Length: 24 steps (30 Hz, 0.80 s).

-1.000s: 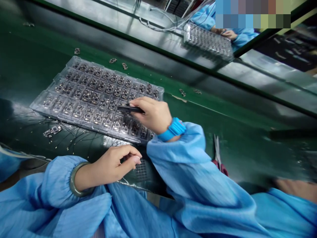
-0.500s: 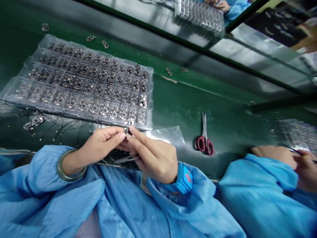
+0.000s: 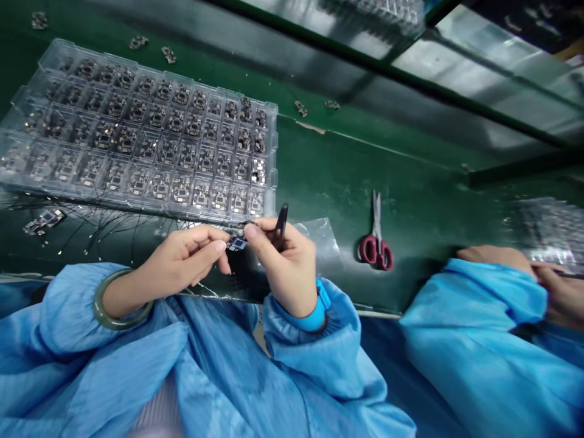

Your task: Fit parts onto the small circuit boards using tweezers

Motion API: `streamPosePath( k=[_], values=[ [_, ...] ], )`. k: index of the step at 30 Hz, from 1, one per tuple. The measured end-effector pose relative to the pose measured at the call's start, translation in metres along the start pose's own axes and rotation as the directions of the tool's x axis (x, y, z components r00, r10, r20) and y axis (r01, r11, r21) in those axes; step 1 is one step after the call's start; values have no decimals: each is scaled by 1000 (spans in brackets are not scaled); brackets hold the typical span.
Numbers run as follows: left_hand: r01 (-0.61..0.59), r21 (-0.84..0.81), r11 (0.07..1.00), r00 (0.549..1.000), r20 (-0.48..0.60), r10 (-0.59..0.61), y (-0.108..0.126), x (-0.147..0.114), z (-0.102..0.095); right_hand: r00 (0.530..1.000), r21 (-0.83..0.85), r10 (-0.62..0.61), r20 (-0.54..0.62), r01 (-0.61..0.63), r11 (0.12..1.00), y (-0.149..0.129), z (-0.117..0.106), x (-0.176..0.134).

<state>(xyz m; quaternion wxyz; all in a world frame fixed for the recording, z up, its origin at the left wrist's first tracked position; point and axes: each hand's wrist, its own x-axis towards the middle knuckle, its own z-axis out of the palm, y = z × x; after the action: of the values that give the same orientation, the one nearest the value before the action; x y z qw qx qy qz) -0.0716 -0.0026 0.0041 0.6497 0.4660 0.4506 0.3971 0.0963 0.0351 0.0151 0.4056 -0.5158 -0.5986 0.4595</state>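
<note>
Between thumb and fingers, my left hand point(image 3: 187, 258) pinches a small circuit board point(image 3: 238, 243) with a dark blue square on it. My right hand point(image 3: 289, 261) has its thumb and index finger at the board's right edge. Tucked in that same hand is a pair of tweezers point(image 3: 281, 224), a dark end pointing up past the fingers. Whether the right fingertips also grip the board or a thin wire I cannot tell. Just beyond both hands lies a clear plastic tray point(image 3: 275, 159), its compartments filled with similar boards.
Red-handled scissors point(image 3: 376, 243) lie to the right, beside a clear plastic bag point(image 3: 322, 237). Thin black wires point(image 3: 114, 228) and a loose board point(image 3: 44, 221) are at left. Several boards lie behind the tray, under a shelf bar point(image 3: 365, 73). A co-worker's sleeve point(image 3: 479, 310) is at right.
My right hand has turned over, so the tweezers that pointed down-left now stick upward. The circuit board has become visible between the fingers. The view has shifted slightly.
</note>
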Motion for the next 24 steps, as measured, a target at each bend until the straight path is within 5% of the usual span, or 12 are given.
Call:
streamPosePath(
  k=[10, 24],
  values=[
    [54, -80, 995, 998, -9, -55, 5, -1, 1, 989, 225, 76, -127, -45, 973, 15, 19, -7],
    [68, -108, 992, 997, -32, -72, 6, 0, 0, 970, 308, 118, -212, -48, 950, 18, 34, -11]
  ],
)
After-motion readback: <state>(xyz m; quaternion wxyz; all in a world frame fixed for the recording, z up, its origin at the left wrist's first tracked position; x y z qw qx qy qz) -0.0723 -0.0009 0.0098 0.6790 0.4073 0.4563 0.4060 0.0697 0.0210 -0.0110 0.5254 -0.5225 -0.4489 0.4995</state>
